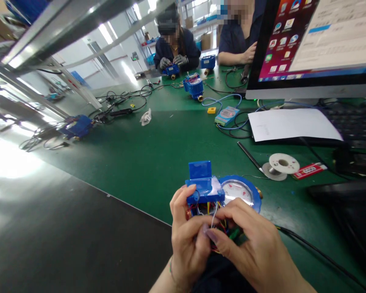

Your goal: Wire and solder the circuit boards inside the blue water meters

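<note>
our left hand (187, 236) + right hand (256, 240) equally close | narrow pinch, can't tell on what | white wire (214, 214) runs toward blue housing (205, 195)

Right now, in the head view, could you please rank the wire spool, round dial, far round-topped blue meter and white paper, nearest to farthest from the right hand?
From the right hand:
1. Round dial: just ahead, slightly left.
2. Wire spool: ahead, slightly right.
3. White paper: farther ahead, right.
4. Blue meter: well ahead, left.
</note>
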The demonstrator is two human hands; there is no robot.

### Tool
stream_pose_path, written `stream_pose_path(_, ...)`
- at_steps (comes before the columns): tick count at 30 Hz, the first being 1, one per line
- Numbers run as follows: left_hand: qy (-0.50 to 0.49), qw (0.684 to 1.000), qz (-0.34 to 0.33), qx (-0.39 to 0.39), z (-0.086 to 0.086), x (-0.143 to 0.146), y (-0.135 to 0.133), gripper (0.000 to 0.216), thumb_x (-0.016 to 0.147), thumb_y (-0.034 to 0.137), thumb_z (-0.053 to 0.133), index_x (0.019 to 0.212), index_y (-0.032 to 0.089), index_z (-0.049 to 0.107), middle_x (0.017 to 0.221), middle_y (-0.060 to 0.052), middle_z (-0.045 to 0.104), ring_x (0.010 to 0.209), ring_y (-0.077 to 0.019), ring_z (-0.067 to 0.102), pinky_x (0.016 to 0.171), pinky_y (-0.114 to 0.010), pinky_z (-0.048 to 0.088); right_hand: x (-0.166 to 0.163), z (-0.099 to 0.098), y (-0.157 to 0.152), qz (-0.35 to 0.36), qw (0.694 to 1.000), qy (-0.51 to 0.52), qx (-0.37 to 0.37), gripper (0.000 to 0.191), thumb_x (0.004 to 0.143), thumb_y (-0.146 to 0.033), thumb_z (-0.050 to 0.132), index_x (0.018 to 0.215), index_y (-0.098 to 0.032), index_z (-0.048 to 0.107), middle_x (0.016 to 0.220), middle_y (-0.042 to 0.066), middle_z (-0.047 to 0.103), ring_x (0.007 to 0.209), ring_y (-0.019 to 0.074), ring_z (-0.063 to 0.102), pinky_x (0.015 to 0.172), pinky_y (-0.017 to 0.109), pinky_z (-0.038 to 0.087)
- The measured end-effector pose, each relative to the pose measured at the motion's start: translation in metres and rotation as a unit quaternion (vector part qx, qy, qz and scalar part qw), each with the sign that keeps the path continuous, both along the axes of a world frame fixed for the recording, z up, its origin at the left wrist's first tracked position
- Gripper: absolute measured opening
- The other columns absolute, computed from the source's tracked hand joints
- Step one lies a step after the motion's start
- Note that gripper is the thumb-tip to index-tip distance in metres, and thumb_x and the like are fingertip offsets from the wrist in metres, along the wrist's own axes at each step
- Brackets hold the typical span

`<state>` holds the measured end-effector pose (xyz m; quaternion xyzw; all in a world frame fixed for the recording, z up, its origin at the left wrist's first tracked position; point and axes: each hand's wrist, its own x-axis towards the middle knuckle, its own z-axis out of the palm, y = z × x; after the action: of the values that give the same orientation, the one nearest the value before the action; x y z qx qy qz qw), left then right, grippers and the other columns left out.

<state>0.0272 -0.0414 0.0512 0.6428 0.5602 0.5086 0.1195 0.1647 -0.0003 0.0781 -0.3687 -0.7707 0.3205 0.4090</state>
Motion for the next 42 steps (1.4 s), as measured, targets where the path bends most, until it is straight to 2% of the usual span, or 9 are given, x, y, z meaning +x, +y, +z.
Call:
stream_pose_path(3,0.092,0.994,0.025,0.057,0.003,0.006,0.003,0.013,0.077,0.012,0.057,0.07,0.021,0.062,0.134,-0.004,0.038,0.125,-0.0304,0.036,0.098,-0.055,0.039,0.004,0.001,0.0,-0.003,1.0,-0.001,-0.024,0.017,0.089,-0.023,0.049,0.074,-0.019,0.056,0.07,-0.002,0.054,0.062,0.01,0.051,0.055,0.021,0.039)
stream_pose_path(5,0.1,0.991,0.041,0.078,0.004,0.009,0.006,0.014,0.073,0.009,0.063,0.066,0.02,0.058,0.129,-0.005,0.041,0.122,-0.0282,0.04,0.098,-0.052,0.04,0.008,0.001,0.0,-0.002,0.999,-0.011,-0.039,0.018,0.088,-0.019,0.047,0.072,-0.02,0.055,0.068,-0.003,0.053,0.059,0.0087,0.051,0.054,0.019,0.039)
stream_pose_path(8,0.101,0.991,0.044,0.081,0.005,0.009,0.008,0.014,0.072,0.011,0.068,0.073,0.019,0.057,0.126,-0.006,0.045,0.119,-0.0265,0.043,0.098,-0.048,0.042,0.013,0.001,0.0,-0.008,0.999,-0.013,-0.052,0.021,0.088,-0.02,0.047,0.068,-0.019,0.054,0.065,-0.004,0.052,0.056,0.0076,0.049,0.051,0.019,0.038)
stream_pose_path(11,0.106,0.99,0.049,0.076,0.005,0.009,0.009,0.015,0.074,0.011,0.068,0.083,0.02,0.06,0.125,-0.007,0.045,0.119,-0.0263,0.043,0.097,-0.048,0.044,0.017,0.0,0.001,-0.015,0.998,-0.014,-0.057,0.021,0.089,-0.021,0.045,0.07,-0.02,0.053,0.066,-0.004,0.053,0.054,0.0074,0.049,0.05,0.018,0.038)
stream_pose_path(18,0.068,0.995,0.041,0.052,0.008,0.01,0.012,0.014,0.077,0.008,0.063,0.08,0.021,0.063,0.127,-0.006,0.044,0.12,-0.0272,0.042,0.094,-0.051,0.047,0.025,0.0,0.004,-0.032,0.996,-0.028,-0.073,0.019,0.09,-0.023,0.044,0.074,-0.021,0.055,0.068,-0.004,0.056,0.056,0.0084,0.053,0.049,0.018,0.039)
stream_pose_path(22,0.046,0.996,0.036,0.07,0.01,0.01,0.016,0.017,0.076,0.005,0.062,0.078,0.022,0.063,0.125,-0.005,0.046,0.118,-0.0266,0.045,0.094,-0.051,0.047,0.027,0.001,0.008,-0.027,0.99,-0.008,-0.14,0.02,0.089,-0.028,0.045,0.073,-0.02,0.055,0.066,-0.003,0.058,0.055,0.0093,0.055,0.05,0.017,0.042)
stream_pose_path(27,0.013,0.996,0.069,0.058,0.007,0.007,0.023,0.018,0.076,0.003,0.057,0.08,0.021,0.06,0.12,-0.004,0.051,0.113,-0.0223,0.05,0.095,-0.045,0.045,0.024,0.001,0.014,-0.012,0.979,0.001,-0.205,0.021,0.084,-0.034,0.048,0.079,-0.018,0.061,0.065,0.0,0.059,0.054,0.0115,0.056,0.047,0.019,0.044)
stream_pose_path(36,-0.19,0.979,0.069,-0.033,-0.002,-0.002,0.029,0.006,0.083,0.015,0.055,0.085,0.021,0.057,0.12,-0.006,0.051,0.107,-0.0179,0.054,0.084,-0.03,0.048,0.02,0.004,0.017,-0.002,0.978,-0.017,-0.208,0.021,0.073,-0.034,0.061,0.085,-0.018,0.065,0.062,0.0,0.057,0.048,0.0123,0.051,0.042,0.022,0.042)
stream_pose_path(42,-0.254,0.964,0.062,-0.053,0.0,-0.013,0.035,0.005,0.081,0.021,0.061,0.08,0.018,0.058,0.11,-0.006,0.054,0.095,-0.0137,0.058,0.074,-0.021,0.049,0.014,-0.003,0.013,-0.016,0.995,-0.031,-0.094,0.012,0.071,-0.022,0.068,0.083,-0.022,0.064,0.067,-0.003,0.055,0.054,0.0111,0.05,0.047,0.022,0.039)
